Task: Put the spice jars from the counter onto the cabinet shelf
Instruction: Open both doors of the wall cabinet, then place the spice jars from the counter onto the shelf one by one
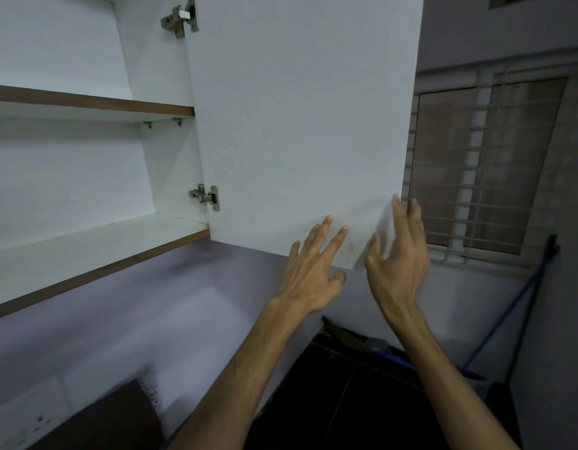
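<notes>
A white wall cabinet stands open, its door [300,125] swung out to the right. Inside, the lower shelf [86,254] and the upper shelf [86,103] both look bare. My left hand [313,271] lies with spread, straight fingers against the inner face of the door near its bottom edge. My right hand [398,254] is at the door's lower right corner, fingers straight, fingertips reaching past the door's free edge. No spice jars are in view.
Two metal hinges [206,196] join the door to the cabinet side. A barred window [482,164] is at the right, with a blue-handled stick [508,306] leaning below it. A dark counter area [346,401] lies beneath my arms. Wall sockets [31,423] sit at lower left.
</notes>
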